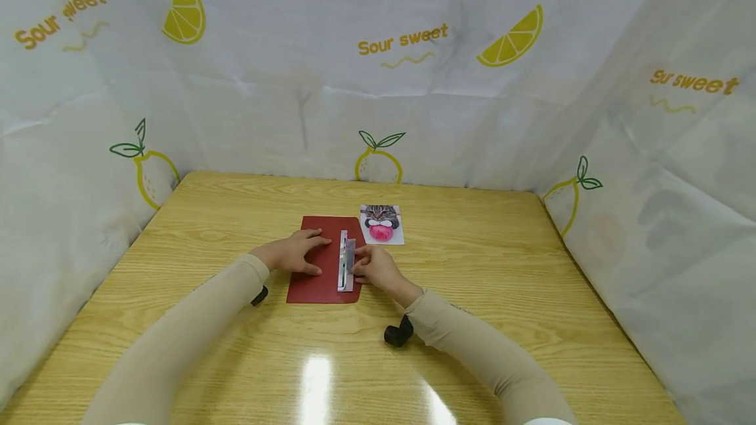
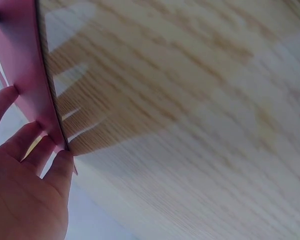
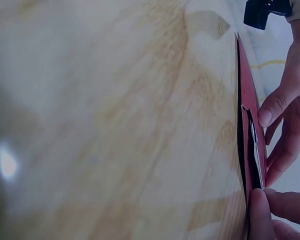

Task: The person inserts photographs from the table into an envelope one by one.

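Observation:
A red envelope lies flat on the table, its flap side to the right. A narrow strip of photo cards sticks out of its opening. My left hand rests on the envelope's left part with fingers spread; the left wrist view shows its fingertips on the red paper. The right hand pinches the right edge of the cards between thumb and fingers. From the right wrist, the cards' pale edges show inside the gaping red opening, with the right fingertips at the near end.
A square cat picture lies just beyond the envelope's upper right corner. Black wrist-worn pieces hang below both forearms. White cloth walls printed with lemons enclose the wooden table at the back and sides.

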`<action>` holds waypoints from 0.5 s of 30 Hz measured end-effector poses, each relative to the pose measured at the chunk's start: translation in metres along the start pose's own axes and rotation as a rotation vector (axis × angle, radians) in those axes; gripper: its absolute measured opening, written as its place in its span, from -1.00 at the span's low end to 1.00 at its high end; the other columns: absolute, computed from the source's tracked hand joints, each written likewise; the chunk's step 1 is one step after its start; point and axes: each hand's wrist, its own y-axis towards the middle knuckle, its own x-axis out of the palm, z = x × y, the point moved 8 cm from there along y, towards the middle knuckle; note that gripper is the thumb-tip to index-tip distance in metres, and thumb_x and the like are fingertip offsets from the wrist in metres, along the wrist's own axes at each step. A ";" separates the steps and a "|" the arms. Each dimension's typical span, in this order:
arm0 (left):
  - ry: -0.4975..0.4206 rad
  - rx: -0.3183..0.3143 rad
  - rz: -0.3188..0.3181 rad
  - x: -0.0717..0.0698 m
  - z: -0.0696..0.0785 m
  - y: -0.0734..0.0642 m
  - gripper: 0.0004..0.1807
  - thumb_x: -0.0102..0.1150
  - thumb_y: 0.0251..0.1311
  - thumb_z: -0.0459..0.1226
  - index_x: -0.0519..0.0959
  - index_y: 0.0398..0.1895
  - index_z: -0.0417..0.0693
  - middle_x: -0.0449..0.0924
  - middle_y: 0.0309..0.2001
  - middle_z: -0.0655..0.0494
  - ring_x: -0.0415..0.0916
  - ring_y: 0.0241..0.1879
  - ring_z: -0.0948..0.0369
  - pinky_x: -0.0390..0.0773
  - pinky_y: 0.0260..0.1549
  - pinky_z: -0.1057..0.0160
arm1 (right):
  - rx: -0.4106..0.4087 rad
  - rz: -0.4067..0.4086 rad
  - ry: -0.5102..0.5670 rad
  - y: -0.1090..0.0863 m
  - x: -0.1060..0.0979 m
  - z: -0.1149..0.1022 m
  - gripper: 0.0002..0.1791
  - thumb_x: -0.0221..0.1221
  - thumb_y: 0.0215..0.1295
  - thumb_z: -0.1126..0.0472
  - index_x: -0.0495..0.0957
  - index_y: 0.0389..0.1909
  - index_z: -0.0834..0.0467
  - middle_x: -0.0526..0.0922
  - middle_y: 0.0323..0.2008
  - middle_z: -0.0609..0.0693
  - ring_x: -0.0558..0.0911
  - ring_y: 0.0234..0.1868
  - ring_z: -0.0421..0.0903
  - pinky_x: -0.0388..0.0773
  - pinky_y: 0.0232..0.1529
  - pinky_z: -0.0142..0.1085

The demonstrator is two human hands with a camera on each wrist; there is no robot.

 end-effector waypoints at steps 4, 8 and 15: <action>0.002 0.000 -0.001 0.000 0.000 0.000 -0.21 0.26 0.20 -0.02 0.23 0.45 -0.05 -0.06 0.51 -0.22 -0.11 0.48 -0.19 0.13 0.34 -0.22 | -0.007 -0.001 -0.012 -0.001 0.000 -0.002 -0.53 0.17 0.26 0.49 0.41 0.21 0.40 0.66 -0.36 0.22 0.62 -0.45 -0.20 0.69 -0.34 -0.29; 0.000 -0.005 -0.002 0.001 -0.002 0.001 -0.21 0.26 0.20 -0.01 0.23 0.45 -0.03 -0.06 0.51 -0.21 -0.12 0.48 -0.19 0.13 0.35 -0.21 | -0.017 -0.001 -0.015 -0.001 0.001 -0.003 -0.51 0.18 0.24 0.50 0.42 0.22 0.40 0.64 -0.40 0.17 0.61 -0.47 -0.23 0.69 -0.34 -0.29; 0.002 -0.008 -0.005 0.002 -0.003 0.002 -0.21 0.26 0.20 0.00 0.23 0.45 -0.02 -0.06 0.51 -0.22 -0.12 0.48 -0.20 0.13 0.35 -0.22 | -0.019 -0.004 -0.032 -0.001 0.002 -0.004 -0.49 0.19 0.22 0.51 0.43 0.23 0.37 0.64 -0.42 0.16 0.62 -0.46 -0.21 0.69 -0.32 -0.28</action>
